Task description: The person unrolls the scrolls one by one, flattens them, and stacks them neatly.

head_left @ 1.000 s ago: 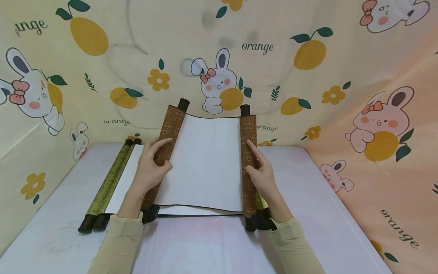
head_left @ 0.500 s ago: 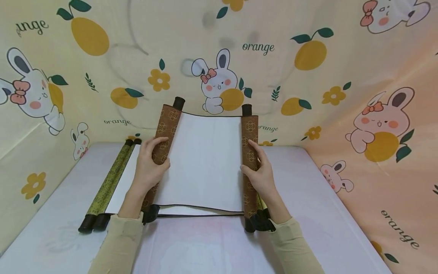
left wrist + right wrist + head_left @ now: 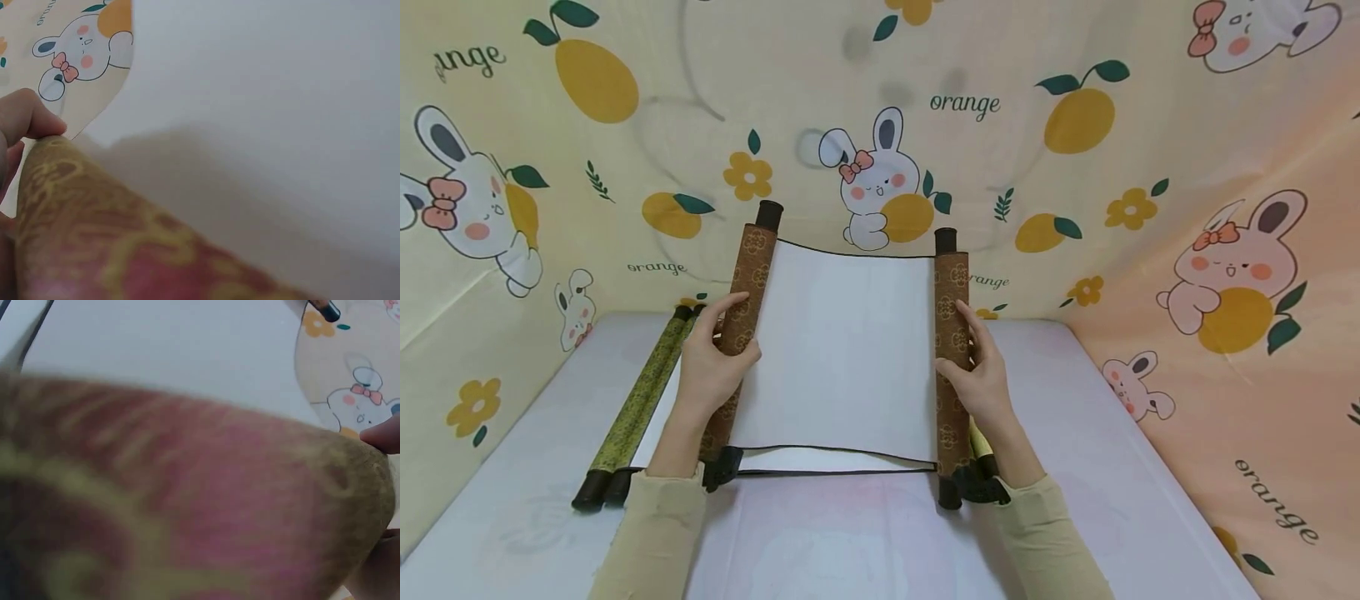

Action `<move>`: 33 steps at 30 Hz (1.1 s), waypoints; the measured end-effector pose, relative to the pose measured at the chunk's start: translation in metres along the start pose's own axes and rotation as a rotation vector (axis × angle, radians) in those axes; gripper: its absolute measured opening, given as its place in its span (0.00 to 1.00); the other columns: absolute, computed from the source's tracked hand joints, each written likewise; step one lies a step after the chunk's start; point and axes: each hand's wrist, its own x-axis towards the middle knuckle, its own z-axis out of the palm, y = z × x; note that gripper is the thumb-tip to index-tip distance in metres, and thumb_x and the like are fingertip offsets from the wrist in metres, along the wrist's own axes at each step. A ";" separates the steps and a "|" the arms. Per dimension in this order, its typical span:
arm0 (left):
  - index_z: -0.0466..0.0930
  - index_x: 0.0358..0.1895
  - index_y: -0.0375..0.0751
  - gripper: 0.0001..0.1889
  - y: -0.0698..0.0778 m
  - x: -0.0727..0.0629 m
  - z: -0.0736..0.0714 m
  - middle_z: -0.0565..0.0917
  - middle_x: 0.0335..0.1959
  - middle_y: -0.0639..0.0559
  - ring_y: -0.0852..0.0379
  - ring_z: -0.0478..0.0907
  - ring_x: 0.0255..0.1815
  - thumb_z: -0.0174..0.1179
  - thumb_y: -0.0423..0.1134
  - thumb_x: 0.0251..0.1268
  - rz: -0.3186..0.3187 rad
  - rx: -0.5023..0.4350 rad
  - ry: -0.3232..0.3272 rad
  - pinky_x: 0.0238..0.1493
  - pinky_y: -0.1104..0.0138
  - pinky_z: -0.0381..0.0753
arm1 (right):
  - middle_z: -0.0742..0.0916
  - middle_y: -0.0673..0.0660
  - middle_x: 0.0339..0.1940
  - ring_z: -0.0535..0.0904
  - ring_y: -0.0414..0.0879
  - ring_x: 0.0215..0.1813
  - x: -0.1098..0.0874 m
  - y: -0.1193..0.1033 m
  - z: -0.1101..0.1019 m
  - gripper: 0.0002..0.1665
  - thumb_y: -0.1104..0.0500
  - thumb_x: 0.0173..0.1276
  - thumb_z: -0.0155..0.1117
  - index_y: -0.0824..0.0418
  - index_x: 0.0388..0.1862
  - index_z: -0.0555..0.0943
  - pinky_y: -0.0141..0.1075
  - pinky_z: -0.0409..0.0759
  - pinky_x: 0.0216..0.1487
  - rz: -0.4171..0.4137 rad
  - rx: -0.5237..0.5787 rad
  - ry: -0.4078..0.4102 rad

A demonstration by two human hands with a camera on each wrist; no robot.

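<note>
A brown patterned scroll with black end knobs is partly unrolled, its blank white sheet (image 3: 846,350) stretched between two rolls. My left hand (image 3: 711,367) grips the left roll (image 3: 752,267), thumb on the near side and fingers curled around it; that roll leans to the right at its top. The right roll (image 3: 952,283) stands nearly upright, held by my right hand (image 3: 981,375) with thumb and fingers around it. In the left wrist view, the patterned roll (image 3: 94,219) fills the lower part, fingers at its edge. The right wrist view shows the other roll (image 3: 219,487) blurred and close.
Beneath and behind the brown scroll lies a green scroll (image 3: 640,408) on the white table (image 3: 820,542), also partly unrolled; its right roll (image 3: 979,442) is mostly hidden. A curtain printed with rabbits and oranges (image 3: 962,158) hangs behind the table and along its sides.
My left hand has moved left with the left roll, which stands more upright. The right roll has shifted slightly right. More white sheet shows between the rolls.
</note>
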 end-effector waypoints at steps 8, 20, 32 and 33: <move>0.72 0.75 0.45 0.36 0.000 0.001 -0.003 0.70 0.73 0.42 0.42 0.76 0.57 0.61 0.19 0.62 0.031 -0.044 0.012 0.51 0.59 0.74 | 0.71 0.52 0.78 0.73 0.53 0.68 0.001 -0.002 -0.006 0.49 0.75 0.70 0.60 0.37 0.82 0.65 0.35 0.78 0.53 0.022 -0.026 0.002; 0.71 0.75 0.46 0.38 -0.001 0.001 -0.001 0.69 0.72 0.40 0.45 0.68 0.63 0.57 0.17 0.60 0.019 -0.049 0.077 0.60 0.48 0.66 | 0.65 0.39 0.82 0.47 0.38 0.84 0.002 0.001 -0.008 0.41 0.72 0.75 0.55 0.40 0.81 0.67 0.46 0.62 0.61 0.050 -0.008 -0.013; 0.71 0.75 0.44 0.35 -0.002 0.002 -0.002 0.70 0.73 0.43 0.46 0.69 0.62 0.59 0.19 0.64 0.015 -0.029 0.129 0.54 0.55 0.67 | 0.72 0.49 0.75 0.73 0.50 0.60 0.001 0.001 -0.002 0.47 0.76 0.62 0.69 0.45 0.76 0.73 0.33 0.77 0.48 0.028 -0.047 0.057; 0.71 0.74 0.44 0.35 -0.003 0.003 -0.003 0.71 0.72 0.42 0.46 0.69 0.62 0.59 0.18 0.63 0.019 -0.030 0.140 0.55 0.55 0.66 | 0.72 0.49 0.75 0.72 0.49 0.61 0.002 0.001 -0.003 0.47 0.77 0.62 0.67 0.46 0.77 0.73 0.31 0.76 0.49 0.020 -0.025 0.056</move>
